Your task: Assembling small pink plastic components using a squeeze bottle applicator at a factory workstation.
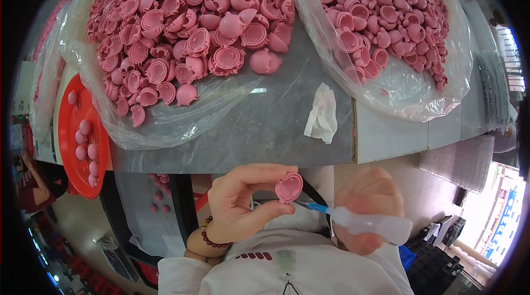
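My left hand (234, 206) pinches a pink plastic half-shell (289, 188) between thumb and fingers, its hollow side and raised rim facing up toward me. A beaded bracelet circles that wrist. In my right hand (367, 201), slightly blurred, a translucent white squeeze bottle (383, 227) is gripped on its side. Its blue nozzle (317, 207) points left, with the thin tip close to the lower edge of the half-shell; whether they touch I cannot tell. Both hands are in front of the table's near edge, over my lap.
Pink half-shells (193, 41) cover a plastic sheet at the back left; another pink heap (386, 13) lies on clear plastic (430, 99) at the right. A crumpled tissue (323, 115) rests on the grey table (248, 140). Left stands a red tray (69, 146) holding pink balls. Another person's arm (37, 182) shows far left.
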Demonstrator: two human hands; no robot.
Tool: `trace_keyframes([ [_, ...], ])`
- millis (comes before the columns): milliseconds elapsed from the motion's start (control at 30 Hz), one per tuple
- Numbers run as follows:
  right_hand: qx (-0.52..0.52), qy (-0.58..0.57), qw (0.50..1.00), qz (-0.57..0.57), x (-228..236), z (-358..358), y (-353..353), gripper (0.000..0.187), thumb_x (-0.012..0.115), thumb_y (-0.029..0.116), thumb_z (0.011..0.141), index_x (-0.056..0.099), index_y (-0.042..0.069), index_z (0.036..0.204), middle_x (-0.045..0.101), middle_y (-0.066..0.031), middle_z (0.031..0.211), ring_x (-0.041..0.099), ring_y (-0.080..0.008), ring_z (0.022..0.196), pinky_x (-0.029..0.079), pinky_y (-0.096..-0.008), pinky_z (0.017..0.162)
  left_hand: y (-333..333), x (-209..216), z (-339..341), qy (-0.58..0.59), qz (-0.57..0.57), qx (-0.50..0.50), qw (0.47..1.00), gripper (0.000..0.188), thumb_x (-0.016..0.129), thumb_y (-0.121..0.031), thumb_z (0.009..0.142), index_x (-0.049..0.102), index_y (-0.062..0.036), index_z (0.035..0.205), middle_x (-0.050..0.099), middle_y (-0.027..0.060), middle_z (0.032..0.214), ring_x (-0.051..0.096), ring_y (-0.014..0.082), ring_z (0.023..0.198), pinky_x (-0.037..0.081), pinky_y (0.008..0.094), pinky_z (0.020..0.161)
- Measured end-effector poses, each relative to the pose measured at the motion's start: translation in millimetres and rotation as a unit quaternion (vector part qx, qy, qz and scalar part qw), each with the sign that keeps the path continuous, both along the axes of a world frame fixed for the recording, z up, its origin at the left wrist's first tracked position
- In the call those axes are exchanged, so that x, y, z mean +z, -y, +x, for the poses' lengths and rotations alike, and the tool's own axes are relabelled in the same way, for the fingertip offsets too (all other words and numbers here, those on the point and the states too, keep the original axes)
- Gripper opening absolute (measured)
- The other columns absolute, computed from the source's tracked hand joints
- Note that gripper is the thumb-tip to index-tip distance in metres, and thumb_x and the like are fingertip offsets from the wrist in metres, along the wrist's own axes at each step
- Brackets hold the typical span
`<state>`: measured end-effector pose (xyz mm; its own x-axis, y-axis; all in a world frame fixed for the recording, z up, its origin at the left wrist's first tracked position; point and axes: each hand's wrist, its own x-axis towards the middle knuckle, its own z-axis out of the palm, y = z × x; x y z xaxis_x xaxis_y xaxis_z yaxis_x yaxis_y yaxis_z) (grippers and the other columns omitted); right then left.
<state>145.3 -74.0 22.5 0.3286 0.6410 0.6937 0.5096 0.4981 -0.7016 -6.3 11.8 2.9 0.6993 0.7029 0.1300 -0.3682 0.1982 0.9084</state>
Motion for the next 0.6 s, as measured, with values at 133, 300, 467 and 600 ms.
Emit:
trace_keyframes([
  [133, -0.118, -0.081, 0.981, 0.128, -6.0, 26.4, 1.1, 0.047, 0.051, 0.035, 0.085, 0.049, -0.006, 0.106, 0.053, -0.0145, 0.083, 0.051, -0.0166, 0.072, 0.04, -0.0249, 0.055, -2.6, 5.6, 0.0, -0.031, 0.017, -0.007, 0.999, 0.045, 0.07, 0.007, 0.066, 0.05, 0.0072, 0.106, 0.056, 0.0201, 0.106, 0.058, 0.0226, 0.095, 0.049, 0.03, 0.081],
  [300, -0.399, -0.013, 0.915, -0.054, -1.5, 87.2, 23.6, 0.031, 0.05, 0.011, 0.086, 0.047, -0.006, 0.111, 0.057, -0.0186, 0.104, 0.055, -0.0221, 0.094, 0.044, -0.0274, 0.08, -4.5, 6.7, -3.3, -0.067, 0.004, -0.018, 0.998, 0.046, 0.074, -0.002, 0.064, 0.048, 0.0049, 0.102, 0.056, 0.0203, 0.1, 0.057, 0.0253, 0.097, 0.047, 0.0314, 0.08],
  [467, -0.46, -0.097, 0.874, -0.119, -11.2, 173.2, 72.2, 0.031, 0.058, 0.0, 0.079, 0.049, -0.004, 0.109, 0.061, -0.0105, 0.09, 0.056, -0.0117, 0.082, 0.044, -0.0198, 0.073, -5.7, 0.2, 1.2, -0.014, 0.039, -0.002, 0.999, 0.047, 0.071, 0.005, 0.064, 0.051, 0.0067, 0.106, 0.056, 0.0196, 0.103, 0.059, 0.0214, 0.092, 0.05, 0.0296, 0.079],
  [600, -0.518, -0.045, 0.824, -0.226, -22.0, 192.0, 83.2, 0.03, 0.059, 0.0, 0.078, 0.052, -0.003, 0.108, 0.061, -0.0076, 0.087, 0.056, -0.0092, 0.077, 0.044, -0.019, 0.07, -3.0, 3.5, 4.6, -0.028, 0.074, 0.028, 0.997, 0.042, 0.073, 0.004, 0.063, 0.052, 0.0058, 0.099, 0.055, 0.0195, 0.101, 0.058, 0.0209, 0.089, 0.05, 0.028, 0.075],
])
